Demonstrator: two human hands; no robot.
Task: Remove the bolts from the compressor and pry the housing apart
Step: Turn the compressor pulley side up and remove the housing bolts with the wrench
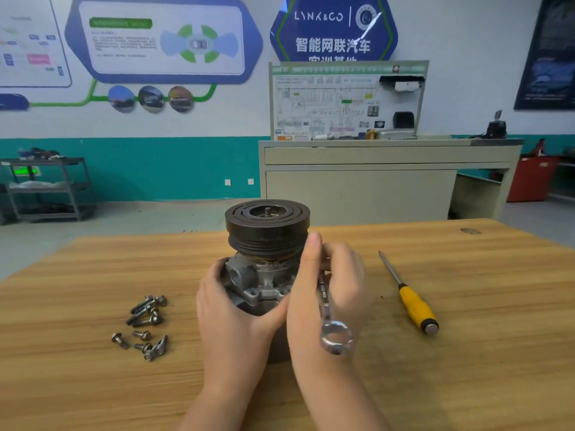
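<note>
A wooden table (93, 384) fills the lower view, its far edge just behind the compressor (264, 269) and its left edge slanting off toward the floor. Beyond it stand a grey cabinet (357, 188) and, far left, a metal cart (49, 188).

The compressor stands upright near the middle of the table, dark pulley (267, 227) on top, grey housing below. The left hand (230, 309) wraps its curled fingers round the housing's left and near side. The right hand (326, 281) is at the housing's right side, thumb raised against the pulley's edge, fingers closed round a wrench (329, 318) whose ring end hangs down toward the viewer. Its far end is hidden behind the hand.

A yellow-handled screwdriver (410, 300) lies well to the right of the hands, tip pointing away, with bare wood around it. To the left of the left hand lies a loose cluster of bolts (146, 325), apart from the compressor.
</note>
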